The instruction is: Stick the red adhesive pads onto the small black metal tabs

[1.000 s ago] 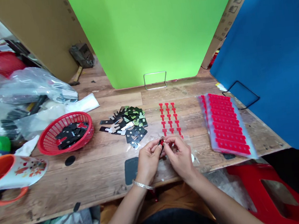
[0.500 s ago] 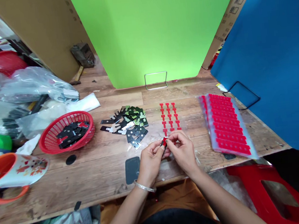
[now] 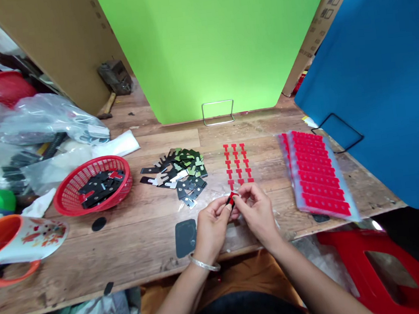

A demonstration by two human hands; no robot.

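Observation:
My left hand [image 3: 211, 226] and my right hand [image 3: 255, 211] meet over the front of the wooden table [image 3: 136, 244]. Both pinch one small black piece with a red sticker [image 3: 232, 198] on it, held between the fingertips. Just beyond them a clear sheet with rows of red T-shaped stickers [image 3: 237, 164] lies flat. A loose pile of black, green and silver flat parts [image 3: 179, 172] sits to the left of that sheet. A red mesh basket [image 3: 71, 194] farther left holds black parts with red stickers.
A stack of red sticker sheets [image 3: 318, 175] lies at the right. A dark pad [image 3: 185, 237] rests by my left wrist. An orange and white mug [image 3: 14, 242], plastic bags [image 3: 37, 125], green and blue boards and a red stool [image 3: 378, 264] surround the table.
My hands have stayed together on the small piece, shifting slightly; the red sticker now shows more plainly between the fingertips. Nothing else on the table has moved.

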